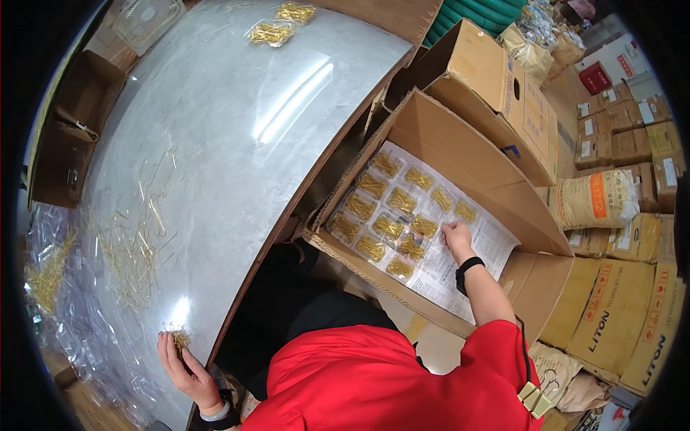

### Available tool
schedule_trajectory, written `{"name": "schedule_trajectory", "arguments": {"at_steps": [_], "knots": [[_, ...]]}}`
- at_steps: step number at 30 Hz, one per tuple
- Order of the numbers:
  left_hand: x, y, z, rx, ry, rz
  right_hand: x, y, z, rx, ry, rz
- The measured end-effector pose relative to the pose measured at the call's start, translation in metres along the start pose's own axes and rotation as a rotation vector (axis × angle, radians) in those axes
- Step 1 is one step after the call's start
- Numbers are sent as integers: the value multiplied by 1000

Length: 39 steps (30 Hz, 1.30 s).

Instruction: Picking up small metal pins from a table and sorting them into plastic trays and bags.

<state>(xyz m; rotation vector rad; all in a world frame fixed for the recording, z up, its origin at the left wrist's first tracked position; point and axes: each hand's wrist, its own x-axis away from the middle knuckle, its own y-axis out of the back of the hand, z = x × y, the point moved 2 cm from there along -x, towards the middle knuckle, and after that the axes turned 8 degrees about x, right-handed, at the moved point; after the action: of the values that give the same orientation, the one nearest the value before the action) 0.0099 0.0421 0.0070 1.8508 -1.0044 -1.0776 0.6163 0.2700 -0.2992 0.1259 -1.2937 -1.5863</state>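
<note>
Clear, gold-filled packs (389, 227) in rows on newspaper (493, 248), a tangled gold-wire bunch (180, 338) in the left grip (188, 375)

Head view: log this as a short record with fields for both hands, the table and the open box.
Left hand: holding a bunch of gold wire pieces
Right hand: beside filled packs; whether it holds anything is unclear
Table: grey top, loose gold wires, two filled clear packs at the far end
Open box: cardboard, newspaper lining the bottom
</note>
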Motion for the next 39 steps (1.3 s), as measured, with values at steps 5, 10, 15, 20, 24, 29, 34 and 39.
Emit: {"name": "schedule_trajectory", "arguments": {"at_steps": [5,10,15,20,24,29,34,39], "knots": [[2,2,3,-18,13,-4,-7,4,11,89,-3,-105],[1,1,2,-23,14,-4,-35,1,-11,51,-94,-76],[2,4,2,-30,14,-12,-15,4,10,164,50,-209],[1,2,0,-31,17,-3,7,11,24,324,187,-302],[1,1,0,-14,15,-7,6,13,25,322,101,-264],[1,2,-2,-5,30,-12,3,15,18,299,111,-320],[1,1,0,-5,32,-6,6,23,13,292,20,-341],[1,2,-1,-15,27,-4,9,25,19,246,139,-346]]}}
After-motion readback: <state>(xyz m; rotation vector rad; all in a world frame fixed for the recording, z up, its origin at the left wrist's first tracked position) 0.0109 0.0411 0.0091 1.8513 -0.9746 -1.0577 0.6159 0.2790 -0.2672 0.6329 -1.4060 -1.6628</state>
